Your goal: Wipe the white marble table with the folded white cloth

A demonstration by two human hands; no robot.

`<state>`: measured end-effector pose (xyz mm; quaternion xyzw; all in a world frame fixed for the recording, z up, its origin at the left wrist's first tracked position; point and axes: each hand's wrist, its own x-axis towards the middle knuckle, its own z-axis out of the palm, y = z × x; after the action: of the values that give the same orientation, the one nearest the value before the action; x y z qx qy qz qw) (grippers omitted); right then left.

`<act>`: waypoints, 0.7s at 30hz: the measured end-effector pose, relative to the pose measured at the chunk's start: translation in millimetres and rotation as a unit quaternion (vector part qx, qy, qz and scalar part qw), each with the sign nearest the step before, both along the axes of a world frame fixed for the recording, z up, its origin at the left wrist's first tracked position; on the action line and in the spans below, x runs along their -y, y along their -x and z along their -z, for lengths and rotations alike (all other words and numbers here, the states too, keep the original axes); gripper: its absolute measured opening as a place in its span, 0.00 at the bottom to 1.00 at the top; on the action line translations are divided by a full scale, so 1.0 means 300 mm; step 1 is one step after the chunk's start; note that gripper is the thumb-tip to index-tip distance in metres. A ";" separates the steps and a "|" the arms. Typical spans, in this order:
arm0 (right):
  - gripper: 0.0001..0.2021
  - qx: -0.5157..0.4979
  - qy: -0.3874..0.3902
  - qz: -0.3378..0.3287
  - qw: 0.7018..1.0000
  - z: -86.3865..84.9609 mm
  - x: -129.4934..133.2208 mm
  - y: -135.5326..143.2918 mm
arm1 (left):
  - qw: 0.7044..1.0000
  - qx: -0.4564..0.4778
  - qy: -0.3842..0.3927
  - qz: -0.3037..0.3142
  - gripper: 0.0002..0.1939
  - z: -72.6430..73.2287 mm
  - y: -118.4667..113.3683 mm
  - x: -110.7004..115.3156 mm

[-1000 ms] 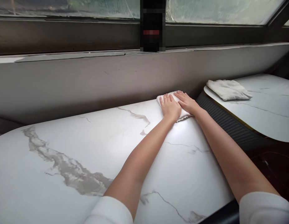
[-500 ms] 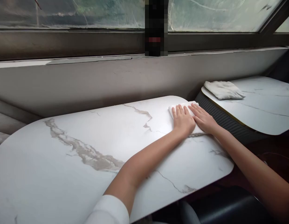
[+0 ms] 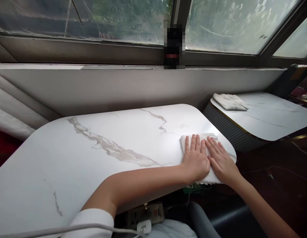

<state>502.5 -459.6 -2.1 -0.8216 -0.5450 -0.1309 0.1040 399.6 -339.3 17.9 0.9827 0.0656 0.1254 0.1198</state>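
Note:
A folded white cloth (image 3: 212,178) lies on the right end of a white marble-patterned table (image 3: 128,127), at its near edge. Flat on top of the cloth is my left hand (image 3: 196,160), fingers stretched out. Beside it, my right hand (image 3: 222,161) presses on the cloth too, fingers extended and angled towards the left one. The thumb side of my right hand touches or nearly touches my left hand. Part of the cloth is hidden beneath both palms.
Another folded cloth (image 3: 230,101) rests on a second marble-patterned table (image 3: 269,115) to the right. A grey wall (image 3: 114,86) and windows run behind. Below the near edge are a power strip (image 3: 155,211), a cable (image 3: 91,226) and a dark seat (image 3: 235,218).
Both hands and the cloth have slid from the table's far right side towards me, to its near edge. The view has shifted, showing more window and the power strip below.

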 end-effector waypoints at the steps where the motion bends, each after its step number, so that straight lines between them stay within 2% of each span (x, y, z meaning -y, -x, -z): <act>1: 0.29 0.001 0.004 -0.001 1.000 -0.001 -0.017 0.019 | 1.000 -0.003 0.005 0.002 0.29 -0.001 0.021 -0.017; 4: 0.29 0.000 0.017 0.008 1.000 -0.002 -0.084 0.053 | 0.999 -0.017 0.031 -0.009 0.29 -0.002 0.053 -0.076; 8: 0.28 -0.015 0.012 0.025 1.000 -0.005 -0.214 0.043 | 0.996 -0.041 0.060 -0.046 0.28 0.001 0.025 -0.180; 12: 0.26 -0.038 0.009 0.034 0.999 -0.013 -0.393 -0.029 | 0.993 -0.014 0.059 -0.100 0.27 0.018 -0.053 -0.316; 17: 0.26 -0.056 0.011 0.007 0.998 -0.026 -0.637 -0.163 | 0.983 0.027 0.026 -0.182 0.26 0.040 -0.182 -0.501; 21: 0.26 -0.060 0.022 0.004 0.998 -0.031 -0.793 -0.250 | 0.976 0.028 0.021 -0.217 0.26 0.040 -0.271 -0.629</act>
<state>577.4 -221.7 7.1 -0.8324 -0.5369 -0.0701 0.1179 480.9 -150.5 6.0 0.9385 0.2762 0.1739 0.1123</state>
